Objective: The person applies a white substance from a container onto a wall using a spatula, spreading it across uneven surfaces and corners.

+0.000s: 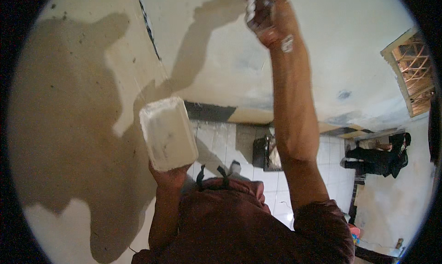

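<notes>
My left hand (171, 175) grips a white rectangular tub (168, 135) by its lower end, in front of my body. Whitish smears coat the tub's inside and rim. High against the pale wall (230, 56), my right hand (270, 17) is raised with its fingers curled closed. White paste marks its fingers and wrist. Whatever it holds is hidden by the fingers and the top of the picture. A narrow dark crack (148, 24) runs down the wall to the left of this hand.
Below lies a white tiled floor (218, 135) with a black container (261, 153) on it. A lattice-covered opening (416, 73) is in the wall at the right, above dark clothes (382, 155). My shadow (69, 102) covers much of the left wall.
</notes>
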The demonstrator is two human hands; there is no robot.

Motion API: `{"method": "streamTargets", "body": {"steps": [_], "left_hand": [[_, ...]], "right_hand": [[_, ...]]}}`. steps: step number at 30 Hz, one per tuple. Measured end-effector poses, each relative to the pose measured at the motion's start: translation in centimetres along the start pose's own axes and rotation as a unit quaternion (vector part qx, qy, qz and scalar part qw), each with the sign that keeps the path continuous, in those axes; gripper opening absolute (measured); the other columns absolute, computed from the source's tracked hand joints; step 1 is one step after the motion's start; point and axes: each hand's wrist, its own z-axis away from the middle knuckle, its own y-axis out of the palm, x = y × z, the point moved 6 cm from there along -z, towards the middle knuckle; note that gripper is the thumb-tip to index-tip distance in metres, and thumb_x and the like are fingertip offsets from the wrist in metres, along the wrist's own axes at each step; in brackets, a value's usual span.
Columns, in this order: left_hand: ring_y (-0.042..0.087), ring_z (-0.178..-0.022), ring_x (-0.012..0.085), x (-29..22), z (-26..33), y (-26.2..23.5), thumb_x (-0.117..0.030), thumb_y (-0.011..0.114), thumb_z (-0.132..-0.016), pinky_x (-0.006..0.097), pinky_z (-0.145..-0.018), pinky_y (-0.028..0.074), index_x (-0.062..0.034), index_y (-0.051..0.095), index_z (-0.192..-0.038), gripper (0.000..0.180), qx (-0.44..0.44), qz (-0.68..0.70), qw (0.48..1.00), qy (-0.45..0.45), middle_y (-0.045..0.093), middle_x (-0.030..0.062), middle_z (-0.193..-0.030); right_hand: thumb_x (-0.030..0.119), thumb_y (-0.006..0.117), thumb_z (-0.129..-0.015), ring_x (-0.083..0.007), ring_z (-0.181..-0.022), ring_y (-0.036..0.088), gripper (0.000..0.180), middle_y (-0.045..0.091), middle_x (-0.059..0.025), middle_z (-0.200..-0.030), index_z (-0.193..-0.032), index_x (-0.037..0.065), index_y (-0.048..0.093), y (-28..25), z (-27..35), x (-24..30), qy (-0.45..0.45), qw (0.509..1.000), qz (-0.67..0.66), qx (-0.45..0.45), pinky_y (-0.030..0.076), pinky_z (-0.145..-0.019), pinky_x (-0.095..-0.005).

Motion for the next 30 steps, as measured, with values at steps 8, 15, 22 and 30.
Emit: {"method": "streamTargets", "body": {"steps": [8,15,22,30], "left_hand": [[0.05,-0.118,0.0409,0.7,-0.5,-1.6,-0.052,0.038,-0.09,0.064,-0.087,0.046,-0.0122,0.038,-0.138,0.062,0.038,0.067,0.997,-0.03,0.047,0.0159,-0.134],[0.051,-0.117,0.041,0.7,-0.7,-1.7,-0.052,0.038,-0.09,0.065,-0.088,0.046,-0.0125,0.038,-0.138,0.062,0.015,0.032,0.999,-0.036,0.047,0.0154,-0.134],[0.051,-0.117,0.0399,1.5,-1.1,-1.3,-0.051,0.037,-0.091,0.063,-0.085,0.048,-0.0125,0.038,-0.138,0.06,0.021,0.013,0.999,-0.032,0.047,0.0156,-0.133],[0.046,-0.122,0.0405,0.9,-0.9,-1.6,-0.049,0.037,-0.092,0.065,-0.089,0.045,-0.0115,0.034,-0.14,0.061,0.084,0.024,0.995,-0.051,0.042,0.0169,-0.138]], "right_hand": [[0.031,0.048,-0.093,-0.0186,-0.089,0.06,0.029,0.063,-0.0083,-0.101,-0.111,0.009,0.054,-11.1,7.2,-6.9,0.003,0.993,0.116,-0.014,0.049,-0.068,-0.0319],[0.02,0.059,-0.084,-0.0092,-0.059,0.052,0.016,0.063,0.0005,-0.081,-0.097,0.012,0.064,-22.1,6.9,-20.7,0.145,0.983,0.041,-0.103,0.043,-0.052,-0.0237],[0.023,0.044,-0.094,-0.0125,-0.06,0.054,0.021,0.064,-0.0059,-0.081,-0.095,0.008,0.059,-23.2,1.6,-19.8,0.105,0.988,0.02,-0.114,0.045,-0.05,-0.0242],[0.023,0.047,-0.094,-0.0129,-0.061,0.058,0.02,0.067,-0.0102,-0.085,-0.094,0.006,0.059,-9.5,-0.3,-0.4,-0.061,0.988,0.119,-0.079,0.046,-0.05,-0.024]]}}
